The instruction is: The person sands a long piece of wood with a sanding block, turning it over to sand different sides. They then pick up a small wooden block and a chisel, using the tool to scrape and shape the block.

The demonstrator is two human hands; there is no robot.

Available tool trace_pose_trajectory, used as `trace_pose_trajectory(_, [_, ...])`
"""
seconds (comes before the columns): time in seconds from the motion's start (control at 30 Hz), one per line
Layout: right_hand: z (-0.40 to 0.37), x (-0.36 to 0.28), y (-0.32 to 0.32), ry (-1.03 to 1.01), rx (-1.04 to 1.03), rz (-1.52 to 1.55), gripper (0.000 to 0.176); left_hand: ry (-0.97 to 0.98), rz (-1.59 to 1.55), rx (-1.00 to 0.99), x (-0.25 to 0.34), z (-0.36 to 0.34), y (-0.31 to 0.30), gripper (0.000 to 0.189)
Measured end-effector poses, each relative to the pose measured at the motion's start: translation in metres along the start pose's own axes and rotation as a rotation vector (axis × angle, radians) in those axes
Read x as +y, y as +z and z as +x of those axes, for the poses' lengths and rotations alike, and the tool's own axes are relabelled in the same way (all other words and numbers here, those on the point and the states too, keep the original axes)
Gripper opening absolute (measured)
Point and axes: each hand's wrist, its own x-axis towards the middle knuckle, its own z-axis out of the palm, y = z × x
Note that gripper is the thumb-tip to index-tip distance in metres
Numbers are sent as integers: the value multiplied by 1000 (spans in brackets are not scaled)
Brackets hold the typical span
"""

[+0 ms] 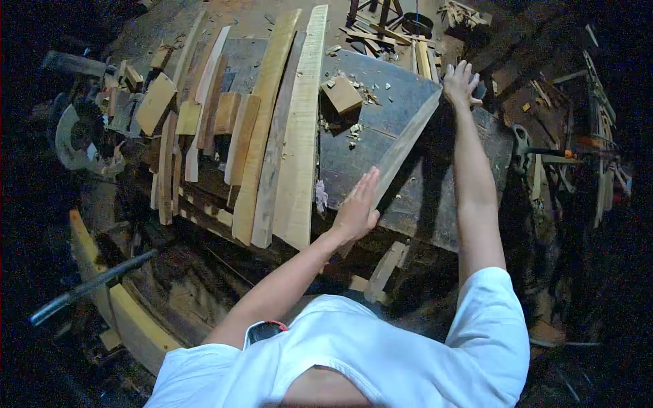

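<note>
planks [286, 136] 11 o'clock, left of my panel [381, 129] | block [341, 94] on panel, 12 o'clock | bench [442, 204] beneath panel, before me

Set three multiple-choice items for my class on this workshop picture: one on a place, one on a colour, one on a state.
1. Where does the small wood block lie?
A. On top of the grey board
B. On the ground by the person's feet
C. Clamped in a vice

2. What colour is the person's shirt?
A. Red
B. White
C. Black

3. How is the right hand held?
A. Closed in a fist
B. Open, with the fingers spread
C. Wrapped round a hammer

Answers:
1 A, since the block rests on the board's upper face, near its far end.
2 B, since the sleeves and chest at the bottom of the view are white.
3 B, since the fingers fan apart at the board's far corner.
</note>
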Motion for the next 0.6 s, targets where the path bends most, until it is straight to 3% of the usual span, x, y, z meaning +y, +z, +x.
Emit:
trace_pose_trajectory(0.07, [-11,-17,-4,208,-14,66,47,5,-6,9,-2,2,-1,89])
trace_pose_trajectory(0.1, [-27,-22,-19,88,-141,160,54,-16,-10,-6,0,2,-3,89])
trace_pose_trajectory(0.13, [-37,8,48,-93,83,29,58,-39,-16,-24,2,0,-2,89])
trace_pose_trajectory(0.17, [-72,-34,-8,13,-54,61,57,-42,-30,-21,2,-1,-2,89])
trace_pose_trajectory(0.2, [-93,-28,17,-222,212,402,59,-41,-20,-20,2,-1,-2,89])
trace_pose_trajectory(0.23, [-126,-47,-12,-91,-26,294,60,-36,-7,-19,2,0,-2,89])
trace_pose_trajectory(0.27, [-154,-41,11,-159,-132,142,63,-38,-11,-21,1,0,-1,89])
trace_pose_trajectory(0.33, [-204,-86,-62,-124,-207,111,69,14,16,28,-4,0,4,88])
trace_pose_trajectory(0.4, [-226,-93,-74,-170,-248,112,67,23,39,54,-9,3,11,87])
trace_pose_trajectory(0.53, [-172,-79,-54,-78,-217,99,62,-25,-11,44,-1,0,4,84])
trace_pose_trajectory(0.57, [-149,-67,-30,-68,-64,101,60,37,45,80,-7,0,8,85])
trace_pose_trajectory(0.6, [-124,-65,-29,48,-138,172,59,38,43,78,-7,-1,8,85])
